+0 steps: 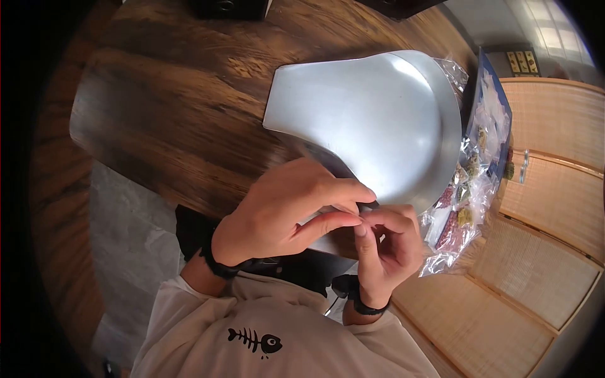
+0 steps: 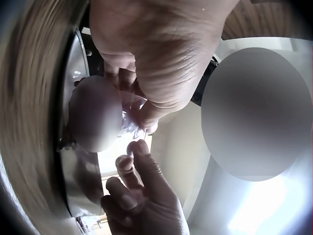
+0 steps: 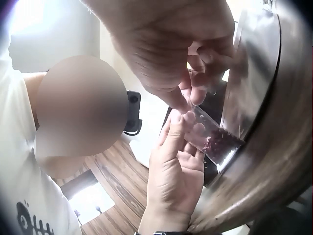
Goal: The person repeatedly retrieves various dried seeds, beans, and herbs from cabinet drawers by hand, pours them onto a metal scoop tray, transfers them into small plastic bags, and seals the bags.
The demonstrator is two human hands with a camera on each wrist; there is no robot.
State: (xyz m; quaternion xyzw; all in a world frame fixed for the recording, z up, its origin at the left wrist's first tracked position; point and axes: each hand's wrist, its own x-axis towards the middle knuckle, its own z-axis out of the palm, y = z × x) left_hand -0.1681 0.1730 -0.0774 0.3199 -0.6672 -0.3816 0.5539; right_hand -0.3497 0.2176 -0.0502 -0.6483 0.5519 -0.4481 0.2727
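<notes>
Clear packet (image 3: 208, 142) of dark red bits: was held up by its top end above the desk (image 1: 176, 126), by the near edge and close to the rim of the metal tray (image 1: 378, 101). Was pinched there between thumb and finger of the left hand (image 1: 277, 208), and likewise by the right hand (image 1: 397, 246), fingertips almost meeting. Looked light and limp, probably slippery along the smooth film, with loose contents settled low; seemed best taken by the bare upper film, above the filled part. Could not be told sealed or torn, and showed no readable writing. Farther out, along the desk's right edge, lay more plastic packets (image 1: 450, 236), some red inside, beside a blue-walled box (image 1: 480, 70); again showed no legible label. Nearest the body, only a fish-bone print (image 1: 270, 343) on the shirt (image 1: 208, 340), without letters.
</notes>
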